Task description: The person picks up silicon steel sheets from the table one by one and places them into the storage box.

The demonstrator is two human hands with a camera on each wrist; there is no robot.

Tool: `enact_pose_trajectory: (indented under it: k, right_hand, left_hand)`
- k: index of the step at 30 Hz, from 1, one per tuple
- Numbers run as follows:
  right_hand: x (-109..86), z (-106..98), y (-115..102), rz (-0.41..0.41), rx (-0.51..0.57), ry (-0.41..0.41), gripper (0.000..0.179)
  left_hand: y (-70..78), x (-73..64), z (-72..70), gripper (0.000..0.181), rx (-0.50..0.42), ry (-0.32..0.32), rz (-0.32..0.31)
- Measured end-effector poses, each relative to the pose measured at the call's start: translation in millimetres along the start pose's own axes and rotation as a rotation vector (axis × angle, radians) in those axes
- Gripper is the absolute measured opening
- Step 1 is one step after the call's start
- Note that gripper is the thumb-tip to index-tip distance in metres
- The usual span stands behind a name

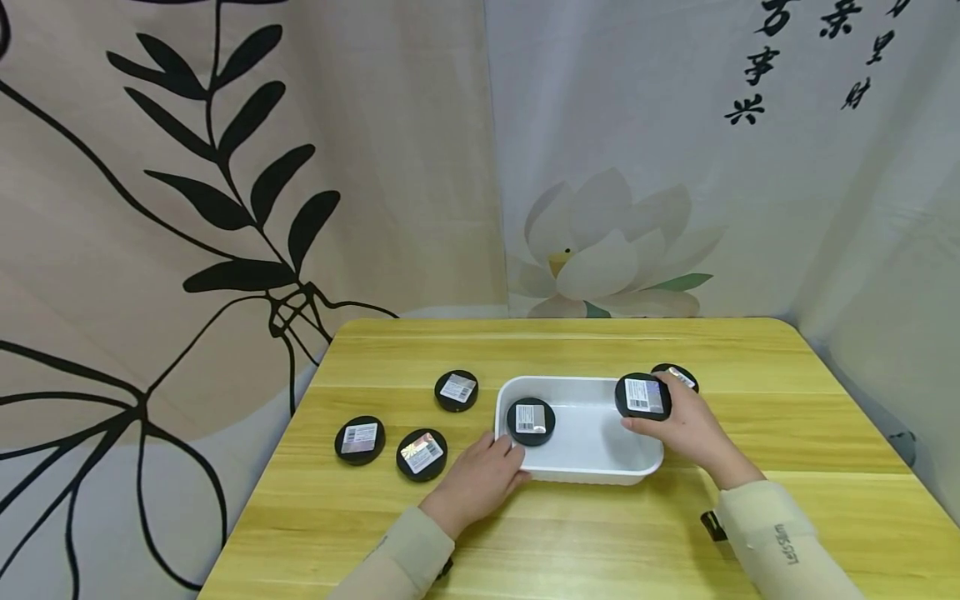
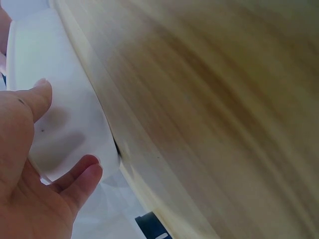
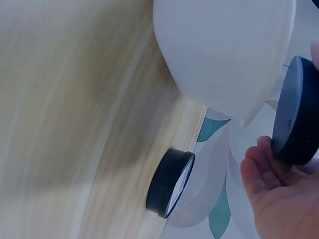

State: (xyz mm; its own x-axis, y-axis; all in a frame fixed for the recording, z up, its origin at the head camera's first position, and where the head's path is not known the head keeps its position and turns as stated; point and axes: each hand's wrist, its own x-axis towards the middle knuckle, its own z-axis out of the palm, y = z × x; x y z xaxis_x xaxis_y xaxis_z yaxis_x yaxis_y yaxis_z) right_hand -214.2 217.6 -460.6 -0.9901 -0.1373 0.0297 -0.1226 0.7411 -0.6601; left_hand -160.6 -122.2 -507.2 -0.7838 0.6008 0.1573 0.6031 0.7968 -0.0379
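Observation:
A white rectangular plastic tray (image 1: 588,442) stands on the table. My left hand (image 1: 480,479) grips its near left corner, the thumb (image 2: 42,99) against the outer wall in the left wrist view. Inside the tray's left end lies a round black container (image 1: 531,422) with a barcode label on top. Over the tray's right end, my right hand (image 1: 693,425) holds a similar round black container (image 1: 643,396) by its edge, label up. The right wrist view shows the held container's smooth underside (image 3: 289,109) above the tabletop, beside the tray.
On the wooden table (image 1: 600,542), three round black containers sit left of the tray: one farther back (image 1: 456,391), one at far left (image 1: 360,440) and one by my left hand (image 1: 422,455). Another (image 3: 170,181) stands beyond my right hand. A printed curtain (image 1: 405,167) hangs behind.

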Motion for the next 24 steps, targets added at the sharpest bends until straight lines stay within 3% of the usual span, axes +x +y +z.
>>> enact_pose_trajectory:
  k: [24]
  right_hand:
    - [8.3,11,-20,0.005,0.009,-0.050,0.111]
  left_hand:
    - [1.4,-0.6,-5.5,0.029,0.014,0.003,0.000]
